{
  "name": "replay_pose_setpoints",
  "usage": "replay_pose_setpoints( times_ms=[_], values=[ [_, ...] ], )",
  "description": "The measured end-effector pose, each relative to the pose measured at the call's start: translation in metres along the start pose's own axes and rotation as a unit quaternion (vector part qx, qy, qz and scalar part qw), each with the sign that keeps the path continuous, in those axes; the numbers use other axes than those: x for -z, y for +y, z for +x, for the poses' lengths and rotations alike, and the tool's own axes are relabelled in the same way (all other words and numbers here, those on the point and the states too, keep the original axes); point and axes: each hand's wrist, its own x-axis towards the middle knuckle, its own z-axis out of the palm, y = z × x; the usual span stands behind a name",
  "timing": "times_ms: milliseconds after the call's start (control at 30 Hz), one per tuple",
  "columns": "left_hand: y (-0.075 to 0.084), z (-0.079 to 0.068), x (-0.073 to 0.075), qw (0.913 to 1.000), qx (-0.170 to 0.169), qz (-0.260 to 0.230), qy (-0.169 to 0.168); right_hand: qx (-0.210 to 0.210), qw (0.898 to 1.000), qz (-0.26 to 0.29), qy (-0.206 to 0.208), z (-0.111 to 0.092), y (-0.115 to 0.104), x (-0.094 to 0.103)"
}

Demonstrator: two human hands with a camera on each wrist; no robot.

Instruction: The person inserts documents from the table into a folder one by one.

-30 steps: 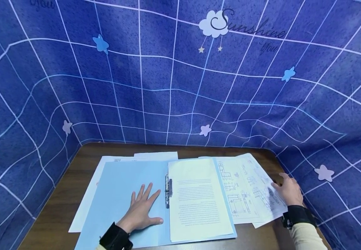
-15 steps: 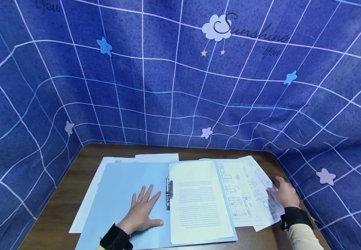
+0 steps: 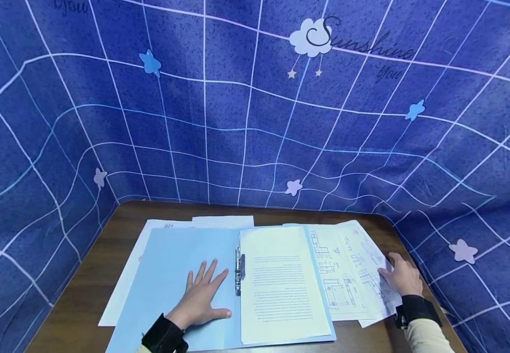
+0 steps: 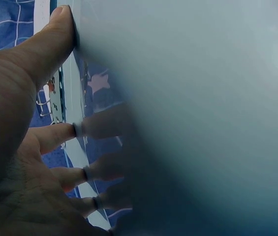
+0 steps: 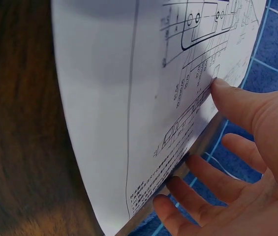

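Note:
My left hand lies spread on the inner left cover of a light blue ring binder; in the left wrist view its thumb and fingertips touch the cover's surface. Printed sheets lie on the binder's right side, beside its metal clip. At the far right, my right hand is at the outer edge of loose drawing sheets. In the right wrist view the thumb touches the top of the sheet, and the other fingers lie along its edge, loosely bent.
Loose white papers stick out from under the binder at the left and back. All lies on a brown wooden table. A blue patterned curtain hangs behind and at both sides of the table.
My right hand has moved a little to the left, and the outer edge of the drawing sheets has shifted inward with it. The left hand has stayed on the binder cover.

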Motion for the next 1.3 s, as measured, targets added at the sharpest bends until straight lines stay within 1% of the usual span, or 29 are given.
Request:
replay_pose_setpoints(
  times_ms=[267, 533, 833, 1167, 1300],
  values=[
    [0.0004, -0.0002, -0.0004, 1.0000, -0.003, 0.000, 0.004, -0.003, 1.000, 0.006, 0.002, 0.0014, 0.0009, -0.0031],
    [0.0000, 0.0007, -0.0023, 1.0000, -0.003, -0.002, 0.005, -0.019, 1.000, 0.011, 0.002, 0.0024, -0.0026, -0.0045],
    [-0.0015, 0.0016, -0.0033, 1.0000, -0.002, 0.001, 0.004, -0.008, 1.000, 0.020, 0.007, -0.0002, -0.0047, -0.0043],
    [-0.0019, 0.0013, -0.0039, 1.0000, -0.003, -0.003, 0.006, -0.009, 0.999, 0.031, -0.008, 0.0050, -0.0042, -0.0053],
    [-0.0022, 0.0013, -0.0037, 1.0000, -0.004, -0.004, 0.005, -0.007, 0.999, 0.035, -0.003, 0.0056, -0.0039, -0.0063]
  ],
)
